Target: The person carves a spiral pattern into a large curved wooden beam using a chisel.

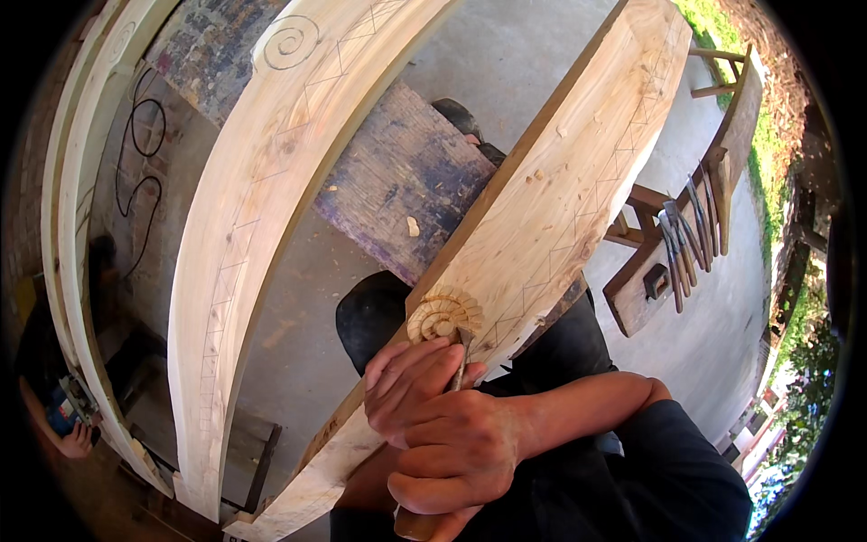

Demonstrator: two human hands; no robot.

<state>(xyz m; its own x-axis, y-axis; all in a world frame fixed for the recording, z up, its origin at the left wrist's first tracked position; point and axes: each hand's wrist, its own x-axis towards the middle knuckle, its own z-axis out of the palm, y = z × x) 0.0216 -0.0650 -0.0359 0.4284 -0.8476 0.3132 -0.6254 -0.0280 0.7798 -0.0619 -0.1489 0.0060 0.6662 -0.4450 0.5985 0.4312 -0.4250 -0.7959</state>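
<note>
Grip of the right hand (461, 452) clenched round a chisel (461, 350), its tip at a carved spiral (441, 314).

Just ahead, the left hand (408, 390) has its fingers closed about the chisel's shaft; the spiral sits near the left edge of a pale plank (560, 208). Pencilled zigzags follow the plank's right side, and a few wood chips (539, 174) lie on it. Beneath is a paint-stained bench (388, 172); left of the plank lies a curved plank (239, 217). Wood-handled tools (688, 237) line a low bench (632, 305) at right. Far left, another person's hand (78, 442) holds a blue power tool (63, 417).
</note>
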